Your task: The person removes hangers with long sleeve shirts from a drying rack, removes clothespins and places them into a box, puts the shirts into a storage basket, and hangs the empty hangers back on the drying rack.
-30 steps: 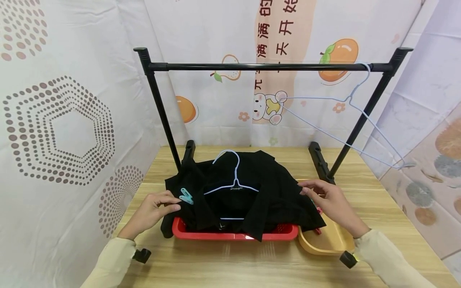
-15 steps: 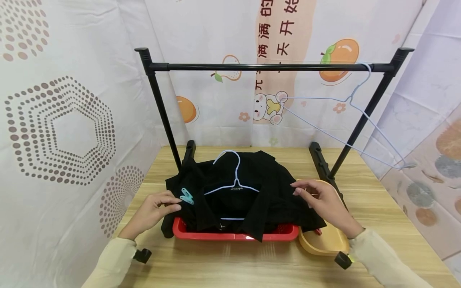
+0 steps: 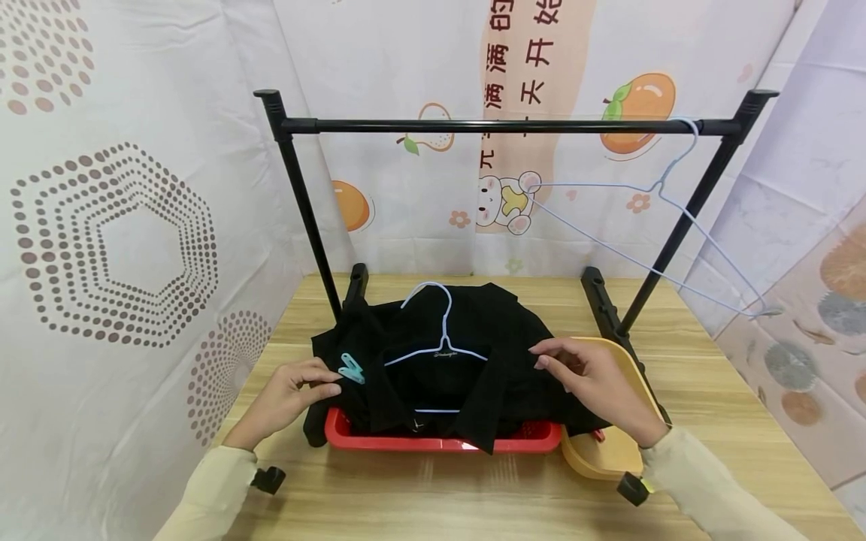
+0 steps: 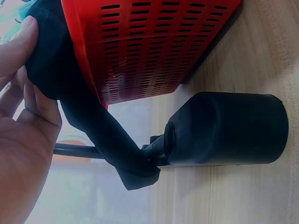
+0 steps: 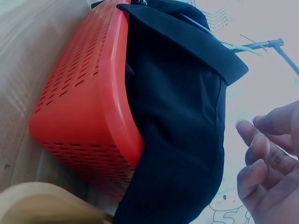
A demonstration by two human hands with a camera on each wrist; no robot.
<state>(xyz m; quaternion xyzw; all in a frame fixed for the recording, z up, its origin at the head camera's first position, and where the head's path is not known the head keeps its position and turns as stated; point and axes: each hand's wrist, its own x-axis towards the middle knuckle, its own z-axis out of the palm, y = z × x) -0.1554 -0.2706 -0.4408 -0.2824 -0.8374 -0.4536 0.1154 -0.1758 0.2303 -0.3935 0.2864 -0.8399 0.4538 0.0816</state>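
Note:
A black collared garment point(image 3: 528, 383) lies over a red basket point(image 3: 443, 445), with a light blue hanger point(image 3: 444, 330) inside its neck and the hook standing up. The left hand point(image 3: 287, 394) pinches the garment's left edge between thumb and fingers, beside a teal clip point(image 3: 351, 369). In the left wrist view the thumb of the left hand point(image 4: 23, 88) presses on the black cloth point(image 4: 84, 93). Over the garment's right part hovers the right hand point(image 3: 595, 383), fingers loosely bent and holding nothing; the right wrist view shows the right hand point(image 5: 275, 158) apart from the cloth point(image 5: 177, 102).
A black rack point(image 3: 501, 126) stands behind and around the basket. Another blue hanger point(image 3: 588, 242) hangs at the right end of its bar. To the basket's right is a yellow container point(image 3: 595, 471) with a red item point(image 3: 598, 435) partly hidden by the cloth.
The right hand has moved left, from beside the garment's right edge to over its right part, uncovering more of the yellow container's far rim. The left hand stays in place, pinching the cloth.

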